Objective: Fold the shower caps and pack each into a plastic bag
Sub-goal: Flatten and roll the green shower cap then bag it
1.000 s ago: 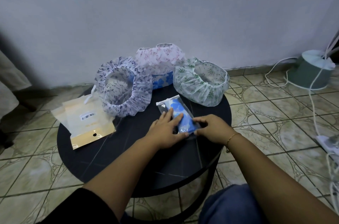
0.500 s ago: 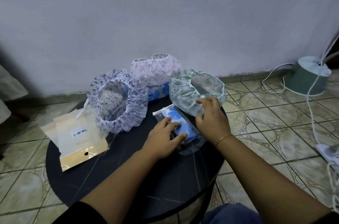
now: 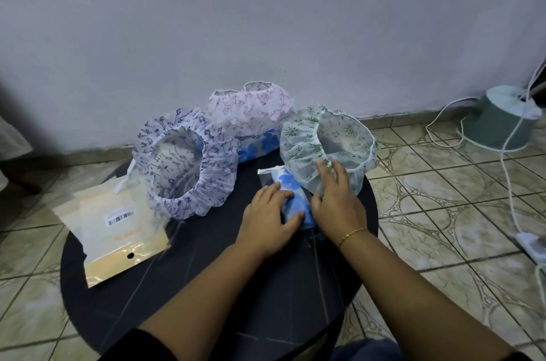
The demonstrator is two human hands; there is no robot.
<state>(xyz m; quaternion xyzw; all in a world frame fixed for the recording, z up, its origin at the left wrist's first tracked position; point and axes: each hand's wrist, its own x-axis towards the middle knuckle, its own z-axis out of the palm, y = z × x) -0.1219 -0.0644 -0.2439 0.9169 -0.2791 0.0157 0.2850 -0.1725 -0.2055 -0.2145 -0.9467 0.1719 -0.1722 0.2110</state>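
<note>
A folded blue-flowered shower cap inside a clear plastic bag (image 3: 291,183) lies on the round black table (image 3: 206,286). My left hand (image 3: 270,217) presses flat on it. My right hand (image 3: 335,202) lies just right of the bag, its spread fingers touching the front rim of the green-patterned cap (image 3: 339,133). A purple-patterned cap (image 3: 189,162) stands open at the left. Behind it a pink-patterned cap (image 3: 251,106) sits over another blue-flowered cap (image 3: 254,149).
A stack of clear and yellowish plastic bags (image 3: 115,230) with a barcode label lies at the table's left edge. On the tiled floor at the right stand a grey-green round base (image 3: 502,124), white cables (image 3: 508,183) and a power strip (image 3: 531,245). A wall is close behind.
My right hand left the bag and moved up to the green cap's front rim. My left hand stayed pressing on the bagged blue cap.
</note>
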